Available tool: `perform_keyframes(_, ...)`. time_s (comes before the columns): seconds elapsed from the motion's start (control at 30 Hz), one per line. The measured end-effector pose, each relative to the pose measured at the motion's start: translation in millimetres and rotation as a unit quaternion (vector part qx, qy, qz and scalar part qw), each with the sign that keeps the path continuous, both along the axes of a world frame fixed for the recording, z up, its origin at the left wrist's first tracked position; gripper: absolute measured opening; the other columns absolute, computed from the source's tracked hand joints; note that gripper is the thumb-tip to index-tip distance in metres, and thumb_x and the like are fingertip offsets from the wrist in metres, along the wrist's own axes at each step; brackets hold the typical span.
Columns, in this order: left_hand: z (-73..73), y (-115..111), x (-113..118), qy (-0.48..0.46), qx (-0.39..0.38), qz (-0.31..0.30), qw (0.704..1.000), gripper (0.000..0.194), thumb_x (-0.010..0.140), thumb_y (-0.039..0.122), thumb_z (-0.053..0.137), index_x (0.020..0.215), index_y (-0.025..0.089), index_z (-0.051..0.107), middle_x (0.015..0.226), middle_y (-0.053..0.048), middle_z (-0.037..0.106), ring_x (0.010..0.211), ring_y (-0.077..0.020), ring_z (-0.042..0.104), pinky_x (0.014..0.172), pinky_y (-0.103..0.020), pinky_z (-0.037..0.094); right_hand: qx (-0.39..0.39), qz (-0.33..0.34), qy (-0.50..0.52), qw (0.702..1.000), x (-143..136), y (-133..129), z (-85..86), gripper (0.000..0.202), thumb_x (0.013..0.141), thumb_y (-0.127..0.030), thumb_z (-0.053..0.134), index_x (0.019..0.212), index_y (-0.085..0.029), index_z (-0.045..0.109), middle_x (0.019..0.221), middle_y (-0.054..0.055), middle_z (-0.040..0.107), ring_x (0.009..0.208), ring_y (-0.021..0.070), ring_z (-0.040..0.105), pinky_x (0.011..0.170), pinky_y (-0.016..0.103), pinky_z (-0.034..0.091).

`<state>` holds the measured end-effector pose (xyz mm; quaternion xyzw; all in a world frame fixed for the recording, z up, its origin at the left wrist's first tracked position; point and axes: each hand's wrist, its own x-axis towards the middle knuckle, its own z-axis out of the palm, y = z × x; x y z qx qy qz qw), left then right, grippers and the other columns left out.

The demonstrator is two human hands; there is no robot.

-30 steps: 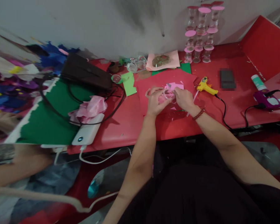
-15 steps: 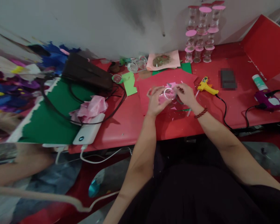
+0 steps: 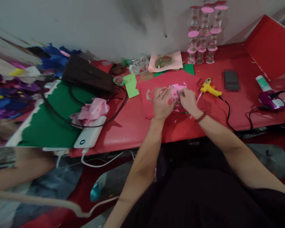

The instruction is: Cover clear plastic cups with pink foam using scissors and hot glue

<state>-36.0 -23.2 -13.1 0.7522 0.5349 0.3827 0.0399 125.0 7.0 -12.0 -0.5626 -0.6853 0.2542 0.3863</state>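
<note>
My left hand (image 3: pixel 163 104) is closed around a clear plastic cup (image 3: pixel 173 94) with a pink part, over the red paper sheets. Its fingers hide much of the cup. My right hand (image 3: pixel 188 100), with a beaded bracelet on the wrist, pinches at the cup's right edge; what lies between its fingertips is hidden. Pink paper scraps (image 3: pixel 180 87) lie just behind and below the hands. A pale curled piece (image 3: pixel 149 95) shows left of my left hand, too blurred to name. To the right lies a yellow glue gun (image 3: pixel 211 88).
Stacked clear cups with pink discs (image 3: pixel 201 38) stand against the wall. Brown bits lie on pale pink paper (image 3: pixel 165 61). On the left are a dark case (image 3: pixel 87 74), a white power bank (image 3: pixel 90 134) and looping cables. Another person's arm (image 3: pixel 30 163) shows at far left.
My left hand has shifted right and turned over the cup, its back now more upward and covering more of it. My right hand has moved slightly, its fingers drawn closer together at the edge.
</note>
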Motion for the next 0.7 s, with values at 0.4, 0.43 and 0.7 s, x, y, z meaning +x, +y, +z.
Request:
perform_keyframes(0.4, 5.6, -3, -11, -0.005, -0.032, 0.007, 0.999, 0.059, 0.097, 0.074, 0.048, 0.132, 0.031, 0.069, 0.129, -0.007, 0.076, 0.139, -0.0326, 0.056, 0.127, -0.059, 0.017, 0.005, -0.013, -0.185, 0.983, -2, -10, 20.7, 0.028, 0.111, -0.027, 0.043, 0.113, -0.020, 0.071, 0.095, 0.009, 0.077, 0.081, 0.0218, 0.066, 0.068, 0.031, 0.037)
perform_keyframes(0.43, 5.8, -2, -11, -0.005, -0.034, -0.001, 0.999, 0.058, 0.097, 0.074, 0.048, 0.132, 0.032, 0.069, 0.128, -0.007, 0.076, 0.138, -0.0322, 0.056, 0.127, -0.058, 0.018, 0.006, -0.014, -0.170, 0.985, 0, -7, 18.4, 0.028, 0.111, -0.027, 0.044, 0.109, -0.021, 0.071, 0.092, 0.008, 0.075, 0.079, 0.0215, 0.065, 0.068, 0.031, 0.037)
perform_keyframes(0.7, -0.7, 1, -18, -0.018, -0.019, -0.066, 0.997, 0.064, 0.092, 0.078, 0.054, 0.132, 0.030, 0.069, 0.131, -0.008, 0.074, 0.138, -0.0329, 0.054, 0.126, -0.058, 0.021, 0.041, -0.024, 0.059, 0.997, 16, 18, 0.7, 0.023, 0.103, -0.028, 0.056, 0.081, -0.023, 0.059, 0.073, 0.001, 0.064, 0.071, 0.0167, 0.059, 0.073, 0.031, 0.044)
